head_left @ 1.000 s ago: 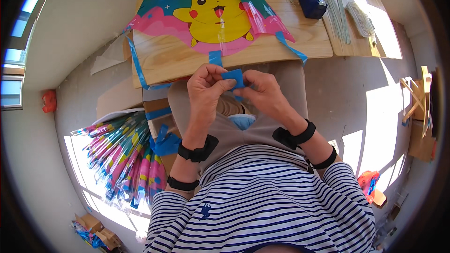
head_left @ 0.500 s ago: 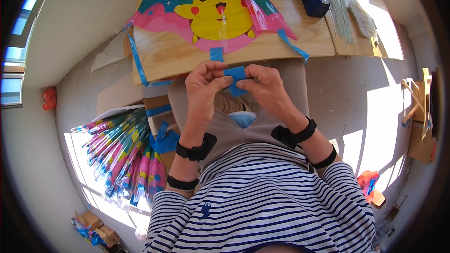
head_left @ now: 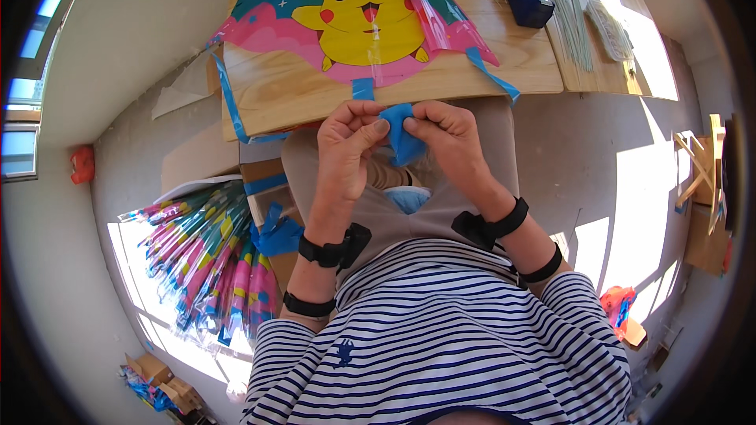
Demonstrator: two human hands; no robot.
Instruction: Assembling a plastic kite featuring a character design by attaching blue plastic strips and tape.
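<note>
A small piece of thin blue plastic ribbon (head_left: 404,142) is pinched between my two hands, above my lap and just off the table's near edge. My left hand (head_left: 345,142) is closed on its left edge, thumb against fingers. The other edge is in the closed fingers of my right hand (head_left: 453,135). The ribbon looks creased and hangs to a point. Beyond it lies a printed kite (head_left: 272,31) with a yellow cartoon figure on pink and green. A blue ribbon tab (head_left: 363,89) hangs from its lower middle.
On the wooden table (head_left: 520,67) stand a dark blue tape dispenser (head_left: 529,1), several thin rods (head_left: 577,31) and a clear plastic box (head_left: 610,30). A pile of folded kites (head_left: 209,256) lies at lower left, beside loose blue ribbon (head_left: 277,234). Blue tails (head_left: 492,79) hang off the kite's corners.
The blue ribbon piece has gone from a flat, folded square to a creased, pointed shape. Both hands have shifted slightly, with the pinch kept.
</note>
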